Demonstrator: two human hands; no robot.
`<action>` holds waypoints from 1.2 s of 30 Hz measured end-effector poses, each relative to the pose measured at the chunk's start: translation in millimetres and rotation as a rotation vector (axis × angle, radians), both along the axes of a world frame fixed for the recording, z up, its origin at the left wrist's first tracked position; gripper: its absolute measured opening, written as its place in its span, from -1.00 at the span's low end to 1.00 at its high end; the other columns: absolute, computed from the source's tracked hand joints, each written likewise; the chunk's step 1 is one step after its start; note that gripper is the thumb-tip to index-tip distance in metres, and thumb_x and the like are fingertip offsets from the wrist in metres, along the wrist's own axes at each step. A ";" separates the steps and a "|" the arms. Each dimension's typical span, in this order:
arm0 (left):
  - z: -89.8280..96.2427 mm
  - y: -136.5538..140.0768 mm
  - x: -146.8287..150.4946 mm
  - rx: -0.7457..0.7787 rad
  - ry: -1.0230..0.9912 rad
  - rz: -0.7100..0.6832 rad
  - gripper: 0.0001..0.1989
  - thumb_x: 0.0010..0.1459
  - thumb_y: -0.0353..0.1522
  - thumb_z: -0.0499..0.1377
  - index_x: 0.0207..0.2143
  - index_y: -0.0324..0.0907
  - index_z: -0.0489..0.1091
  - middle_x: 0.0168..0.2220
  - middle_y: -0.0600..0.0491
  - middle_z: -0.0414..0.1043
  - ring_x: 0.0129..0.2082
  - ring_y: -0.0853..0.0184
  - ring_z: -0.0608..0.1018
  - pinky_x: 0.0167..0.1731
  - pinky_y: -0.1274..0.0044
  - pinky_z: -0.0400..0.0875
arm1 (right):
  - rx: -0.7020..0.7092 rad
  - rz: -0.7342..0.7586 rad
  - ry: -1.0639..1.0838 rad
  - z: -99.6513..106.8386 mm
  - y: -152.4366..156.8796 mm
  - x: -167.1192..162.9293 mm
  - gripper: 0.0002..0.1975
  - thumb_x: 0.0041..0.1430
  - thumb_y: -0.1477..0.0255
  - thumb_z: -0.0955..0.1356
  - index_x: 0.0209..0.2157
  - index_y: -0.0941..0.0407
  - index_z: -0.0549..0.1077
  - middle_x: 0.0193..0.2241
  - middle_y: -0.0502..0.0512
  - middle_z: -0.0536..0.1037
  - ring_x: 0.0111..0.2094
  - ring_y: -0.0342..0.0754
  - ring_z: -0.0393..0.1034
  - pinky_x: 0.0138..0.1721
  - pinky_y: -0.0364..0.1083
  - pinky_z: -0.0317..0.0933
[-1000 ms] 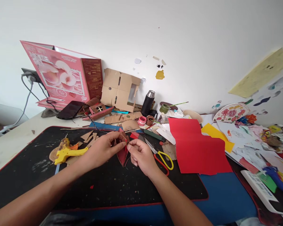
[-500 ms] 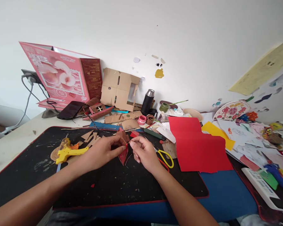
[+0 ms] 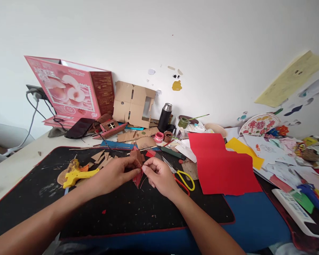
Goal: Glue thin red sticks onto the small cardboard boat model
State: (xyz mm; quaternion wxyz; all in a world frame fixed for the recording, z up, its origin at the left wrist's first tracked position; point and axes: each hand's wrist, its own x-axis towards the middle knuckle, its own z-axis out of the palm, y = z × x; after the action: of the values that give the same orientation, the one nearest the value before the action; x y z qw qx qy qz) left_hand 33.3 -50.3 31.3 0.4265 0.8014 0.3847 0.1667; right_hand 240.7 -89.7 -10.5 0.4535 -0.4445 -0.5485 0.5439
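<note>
My left hand (image 3: 124, 171) and my right hand (image 3: 159, 176) meet fingertip to fingertip over the black mat (image 3: 122, 216). Each pinches at something tiny between them; a speck of red shows there, too small to name. Directly beneath lies a small red-brown model boat (image 3: 136, 153), its pointed end toward me and its middle hidden by my fingers. Scissors (image 3: 186, 180) with yellow and red handles lie just right of my right hand. To the left of my left hand rests a yellow hot glue gun (image 3: 76, 174) on a piece of cardboard.
Red card (image 3: 225, 170) covers the mat's right part. Cardboard scraps (image 3: 102, 157) lie behind my left hand. Further back stand a black thermos (image 3: 164, 118), paint jars (image 3: 158, 137), a red model boat with a cabin (image 3: 110, 127) and a pink box (image 3: 69, 88).
My fingertips have drawn closer together, the right hand moving slightly left. The red piece at the left fingertips shows less. The camera view has shifted a little.
</note>
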 end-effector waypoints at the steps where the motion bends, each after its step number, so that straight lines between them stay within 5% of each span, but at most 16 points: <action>1: -0.3 -0.3 -0.5 -0.008 -0.010 0.000 -0.65 0.34 -0.04 0.12 -0.22 -0.09 0.50 -0.27 0.07 0.60 -0.27 0.21 0.58 -0.26 0.47 0.43 | 0.004 0.000 0.003 0.7 -0.1 -0.7 -0.75 0.27 0.18 0.44 -0.27 0.07 0.43 -0.62 -0.23 0.29 -0.73 -0.25 0.12 -0.70 -0.22 -0.01; 12: -0.4 -7.4 -12.6 -0.137 -0.017 -0.022 -0.68 0.31 -0.05 0.18 -0.27 -0.07 0.52 -0.34 0.11 0.62 -0.30 0.23 0.62 -0.25 0.48 0.46 | 0.008 0.003 0.096 1.9 0.4 -6.0 -0.69 0.24 0.13 0.45 -0.31 0.07 0.39 -0.65 -0.25 0.28 -0.75 -0.25 0.09 -0.71 -0.22 -0.03; 27: 2.3 -20.4 -18.5 -0.105 0.081 0.006 -0.66 0.33 -0.04 0.15 -0.26 -0.07 0.55 -0.37 0.10 0.64 -0.33 0.21 0.63 -0.30 0.47 0.43 | -0.031 -0.005 0.116 -4.8 -4.0 1.6 -0.70 0.24 0.16 0.45 -0.32 0.07 0.38 -0.68 -0.26 0.27 -0.75 -0.26 0.07 -0.69 -0.21 -0.04; 31: -6.2 -12.1 -23.4 0.043 0.074 0.093 -0.67 0.35 -0.05 0.14 -0.20 -0.04 0.56 -0.24 0.08 0.67 -0.21 0.17 0.63 -0.16 0.43 0.47 | -0.034 -0.082 0.129 -11.2 -5.4 15.4 -0.69 0.23 0.15 0.46 -0.32 0.08 0.38 -0.69 -0.27 0.24 -0.74 -0.26 0.06 -0.70 -0.22 -0.04; 36: -26.1 13.0 -21.8 0.435 0.094 0.187 -0.54 0.33 -0.09 0.19 0.18 -0.08 0.44 0.21 -0.11 0.53 0.21 -0.01 0.51 0.23 0.20 0.39 | -0.032 -0.103 0.074 -15.9 -5.7 23.0 -0.68 0.22 0.14 0.46 -0.32 0.08 0.39 -0.63 -0.25 0.26 -0.74 -0.27 0.09 -0.71 -0.22 -0.03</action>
State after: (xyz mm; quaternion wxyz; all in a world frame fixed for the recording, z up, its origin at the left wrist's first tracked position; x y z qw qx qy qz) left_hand 11.5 -37.2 5.2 0.2083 0.8423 0.4314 0.2469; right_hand 263.8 -95.4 -26.4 0.4940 -0.4589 -0.4990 0.5445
